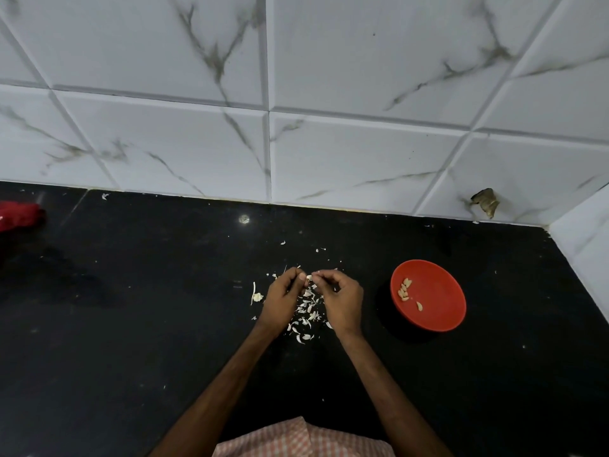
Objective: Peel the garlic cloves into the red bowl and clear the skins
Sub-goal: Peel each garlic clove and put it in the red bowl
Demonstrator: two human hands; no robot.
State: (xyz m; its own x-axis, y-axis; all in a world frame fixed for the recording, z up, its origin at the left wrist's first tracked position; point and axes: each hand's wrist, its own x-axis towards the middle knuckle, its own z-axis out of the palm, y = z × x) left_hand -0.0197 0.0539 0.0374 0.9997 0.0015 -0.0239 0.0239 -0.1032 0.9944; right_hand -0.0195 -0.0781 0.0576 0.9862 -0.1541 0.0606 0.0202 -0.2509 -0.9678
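My left hand (pixel 284 296) and my right hand (pixel 339 300) meet over the black counter, and both pinch one small garlic clove (pixel 309 278) between their fingertips. Under and between the hands lies a scatter of white garlic skins (pixel 306 313). A leftover garlic piece with a stalk (pixel 257 295) lies just left of my left hand. The red bowl (pixel 438 285) stands to the right of my right hand, apart from it, with several peeled cloves (pixel 404 289) inside.
The black counter (pixel 131 308) runs back to a white marble-patterned tiled wall (pixel 296 94), which turns a corner at the far right. A red cloth (pixel 19 215) lies at the left edge. A few skin flakes (pixel 282 242) lie behind the hands.
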